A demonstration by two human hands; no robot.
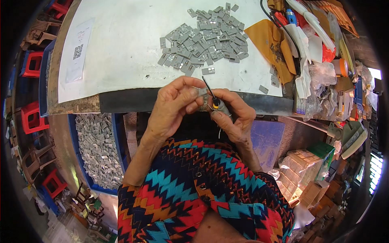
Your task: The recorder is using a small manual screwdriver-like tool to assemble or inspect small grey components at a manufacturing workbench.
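My left hand (172,101) pinches a small grey rectangular piece (201,92) between thumb and fingertips, just over the table's front edge. Close beside it, my right hand (237,113) is wrapped round a hand tool (216,102) with a thin dark shaft and a black-and-yellow collar. The shaft points up and away, its tip near the grey piece; I cannot tell if they touch. Most of the tool's handle is hidden by my fingers. Beyond my hands, a pile of similar grey pieces (206,38) lies on a white sheet (121,48). One loose piece (208,71) rests nearest my fingers.
Low on the left stands a blue tray (106,189) full of grey pieces. A printed paper strip (80,48) lies on the sheet's left. Brown paper (261,38), cables, plastic bags (322,77) and tools crowd the right. Red stools (32,117) stand far left.
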